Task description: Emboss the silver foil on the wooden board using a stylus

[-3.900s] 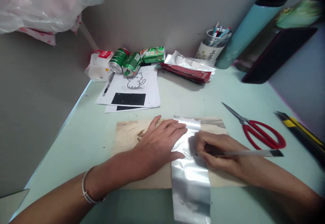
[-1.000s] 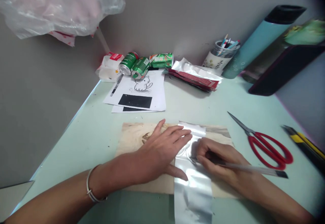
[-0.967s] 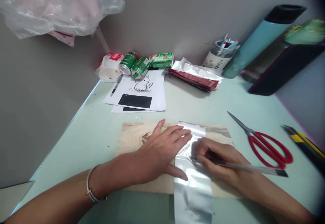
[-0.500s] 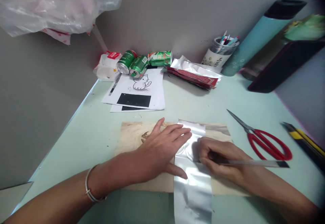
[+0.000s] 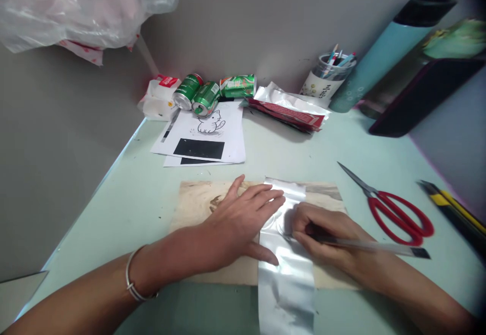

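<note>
A strip of shiny silver foil [image 5: 286, 279] lies across a pale wooden board [image 5: 197, 203] on the mint-green table. My left hand [image 5: 243, 221] rests flat on the foil's left edge and the board, fingers spread, pinning them down. My right hand [image 5: 322, 236] is closed round a thin grey pen-like tool [image 5: 375, 247], whose tip touches the foil where curved lines show. The tool's black end points right.
Red-handled scissors [image 5: 395, 213] and a yellow-black utility knife [image 5: 451, 206] lie to the right. Printed sheets with a cat drawing [image 5: 205, 135], green cans [image 5: 195, 94], a foil packet [image 5: 288, 110], a pen jar [image 5: 326, 77] and a teal bottle [image 5: 375, 56] stand at the back.
Both hands stay in place on the foil. The right hand makes small shifts with the tool, and a curved line has appeared on the foil since the oldest frame.
</note>
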Motion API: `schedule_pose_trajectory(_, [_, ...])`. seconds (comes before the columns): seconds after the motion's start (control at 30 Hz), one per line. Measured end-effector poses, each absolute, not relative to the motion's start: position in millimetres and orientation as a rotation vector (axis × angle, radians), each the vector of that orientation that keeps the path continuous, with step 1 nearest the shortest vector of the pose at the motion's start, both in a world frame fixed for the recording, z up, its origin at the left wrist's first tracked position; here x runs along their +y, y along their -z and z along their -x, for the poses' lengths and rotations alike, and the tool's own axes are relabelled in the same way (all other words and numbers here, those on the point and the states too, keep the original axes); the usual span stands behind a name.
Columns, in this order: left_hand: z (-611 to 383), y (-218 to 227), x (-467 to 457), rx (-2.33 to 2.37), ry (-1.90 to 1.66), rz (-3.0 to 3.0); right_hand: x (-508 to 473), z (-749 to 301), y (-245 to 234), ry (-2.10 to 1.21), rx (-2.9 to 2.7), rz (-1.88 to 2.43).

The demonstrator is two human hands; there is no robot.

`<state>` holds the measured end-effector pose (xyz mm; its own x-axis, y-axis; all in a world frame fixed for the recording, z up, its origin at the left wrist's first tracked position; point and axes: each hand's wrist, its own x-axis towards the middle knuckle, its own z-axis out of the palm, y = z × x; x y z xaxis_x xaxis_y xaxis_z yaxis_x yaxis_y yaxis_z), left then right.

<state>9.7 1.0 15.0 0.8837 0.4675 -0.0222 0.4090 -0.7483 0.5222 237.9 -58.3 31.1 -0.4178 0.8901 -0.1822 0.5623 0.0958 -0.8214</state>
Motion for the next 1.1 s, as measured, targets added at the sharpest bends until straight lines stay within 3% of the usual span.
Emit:
schedule_pose_trajectory(0.6, [-7.2, -10.1, 0.1, 0.618, -0.197, -2.561, -56.2, -242.2, -38.9, -1.351, -2.043, 1.412])
schedule_pose_trajectory(1.1, [-8.7, -11.9, 0.1, 0.630, -0.184, -2.555, -57.5, -237.8, -35.1, -1.240, -2.055, 1.406])
